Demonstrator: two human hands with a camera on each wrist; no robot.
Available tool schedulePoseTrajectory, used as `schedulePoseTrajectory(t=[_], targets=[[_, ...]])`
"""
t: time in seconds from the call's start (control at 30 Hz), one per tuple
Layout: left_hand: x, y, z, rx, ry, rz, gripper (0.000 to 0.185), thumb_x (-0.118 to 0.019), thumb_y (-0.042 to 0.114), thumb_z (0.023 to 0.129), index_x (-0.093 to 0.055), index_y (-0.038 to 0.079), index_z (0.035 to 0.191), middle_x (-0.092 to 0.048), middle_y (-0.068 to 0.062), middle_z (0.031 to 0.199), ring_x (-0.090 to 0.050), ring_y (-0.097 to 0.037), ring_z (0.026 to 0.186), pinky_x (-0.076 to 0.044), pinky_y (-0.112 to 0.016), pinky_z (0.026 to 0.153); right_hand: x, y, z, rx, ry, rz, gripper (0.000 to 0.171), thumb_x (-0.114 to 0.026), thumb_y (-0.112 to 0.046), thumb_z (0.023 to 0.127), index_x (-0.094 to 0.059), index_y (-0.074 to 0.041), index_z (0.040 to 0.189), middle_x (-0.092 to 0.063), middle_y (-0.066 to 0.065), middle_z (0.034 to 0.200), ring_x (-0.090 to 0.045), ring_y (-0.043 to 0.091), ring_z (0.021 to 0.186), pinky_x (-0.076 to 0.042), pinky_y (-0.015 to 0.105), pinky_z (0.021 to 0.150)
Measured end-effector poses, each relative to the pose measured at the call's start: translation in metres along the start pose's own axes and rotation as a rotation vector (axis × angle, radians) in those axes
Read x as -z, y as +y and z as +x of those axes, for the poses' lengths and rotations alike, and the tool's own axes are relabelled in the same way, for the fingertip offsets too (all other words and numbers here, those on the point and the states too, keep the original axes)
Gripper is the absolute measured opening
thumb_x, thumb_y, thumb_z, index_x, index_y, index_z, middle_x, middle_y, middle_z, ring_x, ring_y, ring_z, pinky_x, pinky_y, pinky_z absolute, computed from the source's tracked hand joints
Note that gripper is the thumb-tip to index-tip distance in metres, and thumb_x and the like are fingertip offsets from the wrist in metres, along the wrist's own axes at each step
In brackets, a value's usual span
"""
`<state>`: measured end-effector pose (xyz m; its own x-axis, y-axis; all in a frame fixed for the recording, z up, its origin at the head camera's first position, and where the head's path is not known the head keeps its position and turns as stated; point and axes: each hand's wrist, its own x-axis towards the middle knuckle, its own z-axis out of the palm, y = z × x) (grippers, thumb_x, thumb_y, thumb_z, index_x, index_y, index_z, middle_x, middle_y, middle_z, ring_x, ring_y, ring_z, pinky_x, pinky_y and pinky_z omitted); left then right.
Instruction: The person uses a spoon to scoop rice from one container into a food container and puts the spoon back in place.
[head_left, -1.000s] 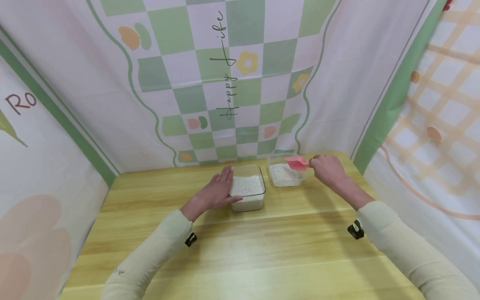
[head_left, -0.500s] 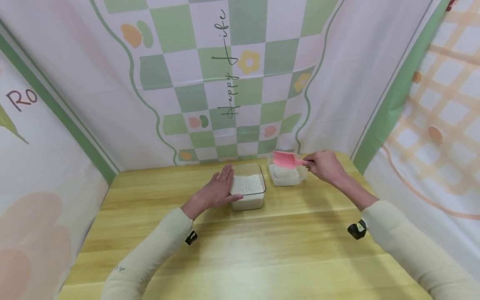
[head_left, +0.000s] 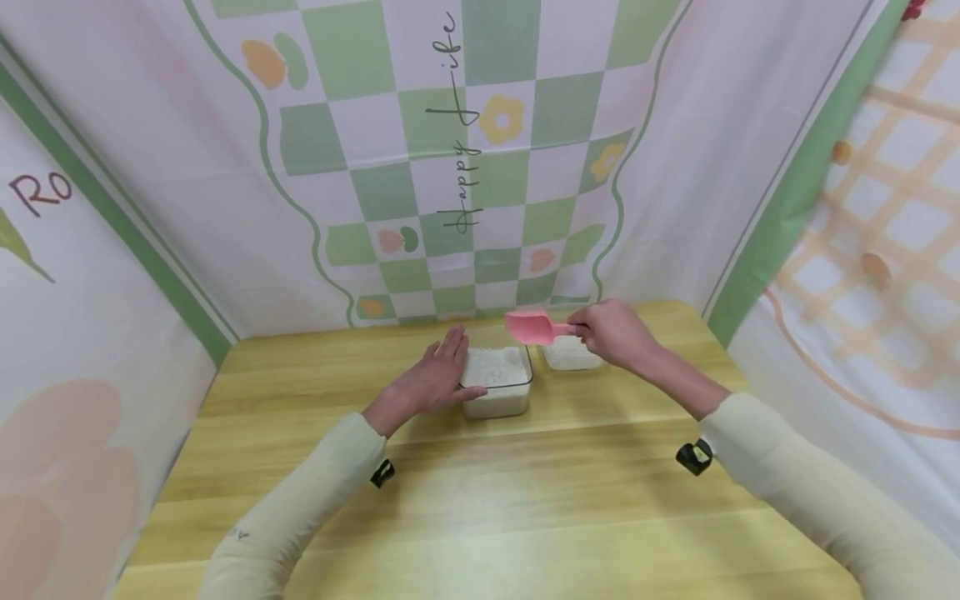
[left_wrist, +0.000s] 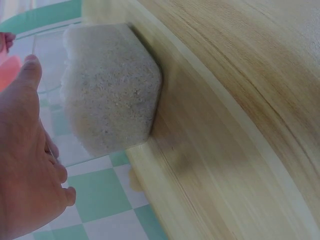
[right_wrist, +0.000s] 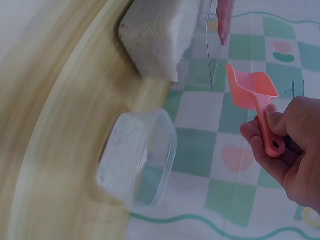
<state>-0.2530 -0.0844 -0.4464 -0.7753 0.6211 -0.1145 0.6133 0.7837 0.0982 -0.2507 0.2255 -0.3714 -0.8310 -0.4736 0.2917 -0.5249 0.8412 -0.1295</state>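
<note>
My right hand (head_left: 617,333) grips a pink scoop (head_left: 529,327) by its handle. In the head view the scoop's bowl overlaps the back right corner of a clear square container (head_left: 497,404) filled well up with white rice. My left hand (head_left: 426,381) lies along that container's left side, fingers straight and thumb stretched over the front rim. In the right wrist view the scoop (right_wrist: 252,90) is up above the rims, and the inside of its bowl is partly hidden. A smaller clear plastic container (head_left: 572,357), partly filled with rice, stands to the right, half covered by my right hand.
Both containers stand near the back edge of a wooden table (head_left: 480,500). Behind it hangs a green and white checkered cloth (head_left: 420,200). More printed cloth hangs at the left and right sides. A black wrist device (head_left: 694,457) sits under my right sleeve.
My right hand has lifted the scoop from over the small container and carried it left to the larger one's back right corner. My left hand stays in place.
</note>
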Motion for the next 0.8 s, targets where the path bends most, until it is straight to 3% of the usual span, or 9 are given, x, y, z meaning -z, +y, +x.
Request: schedulePoseTrajectory(t=[0.13,0.37,0.53,0.8], targets=[[0.001,0.001,0.0,-0.001,0.001,0.003,0.101,-0.037,0.068,0.098,-0.007,-0.009,0.156,-0.001,-0.025,0.166,0.001,-0.032,0.156,-0.018,-0.05,0.125,-0.004,-0.01,0.007,0.065,0.0,-0.038,0.01,-0.071,-0.006,0.089,-0.081,-0.007,0.09,-0.078,0.007,0.085,-0.07,0.021,0.07,-0.056,0.039,0.064],[-0.003,0.0,0.001,0.006,0.008,0.012,0.101,-0.038,0.068,0.098,-0.007,-0.008,0.157,-0.001,-0.025,0.166,0.0,-0.031,0.156,-0.019,-0.05,0.124,-0.017,-0.021,0.019,0.154,0.002,-0.144,0.015,-0.074,-0.01,0.086,-0.075,-0.013,0.072,-0.072,0.0,0.07,-0.064,0.02,0.061,-0.053,0.039,0.057],[-0.005,-0.001,0.002,0.009,0.011,0.008,0.101,-0.038,0.069,0.098,-0.008,-0.008,0.157,-0.001,-0.024,0.166,-0.001,-0.031,0.156,-0.018,-0.05,0.125,-0.022,-0.034,0.028,0.231,-0.013,-0.259,0.011,-0.072,-0.005,0.084,-0.074,-0.012,0.075,-0.071,0.002,0.074,-0.066,0.024,0.065,-0.052,0.038,0.054],[-0.005,-0.002,0.002,-0.004,0.031,-0.006,0.1,-0.04,0.068,0.097,-0.01,-0.007,0.157,-0.004,-0.025,0.166,-0.002,-0.032,0.156,-0.02,-0.051,0.124,-0.035,-0.055,0.051,0.327,-0.096,-0.385,0.021,-0.064,0.007,0.082,-0.07,-0.012,0.073,-0.072,0.004,0.077,-0.062,0.02,0.062,-0.052,0.033,0.053]])
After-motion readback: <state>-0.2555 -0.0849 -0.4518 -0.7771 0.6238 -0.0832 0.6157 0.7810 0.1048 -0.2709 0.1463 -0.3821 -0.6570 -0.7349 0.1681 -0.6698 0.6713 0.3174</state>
